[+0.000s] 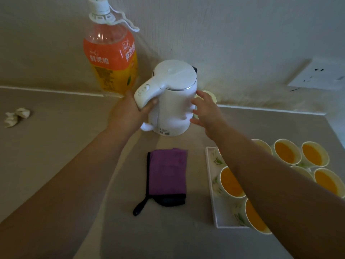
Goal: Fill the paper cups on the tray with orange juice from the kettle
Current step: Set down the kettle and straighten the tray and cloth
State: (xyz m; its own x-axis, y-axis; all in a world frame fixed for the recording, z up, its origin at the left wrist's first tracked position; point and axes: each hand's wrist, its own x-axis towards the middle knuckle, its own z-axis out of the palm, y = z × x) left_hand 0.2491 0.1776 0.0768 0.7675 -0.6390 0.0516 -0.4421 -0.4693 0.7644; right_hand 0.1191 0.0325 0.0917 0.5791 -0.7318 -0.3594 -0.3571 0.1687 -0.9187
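My left grip curls round the kettle by its handle, and my right grip lies flat-fingered against its side. The tray cups look full, so I judge the stray cup by the surface's back edge comes next.

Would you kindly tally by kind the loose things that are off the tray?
Juice bottle: 1
Kettle: 1
Paper cup: 1
Purple cloth: 1
Crumpled paper: 1
Total: 5
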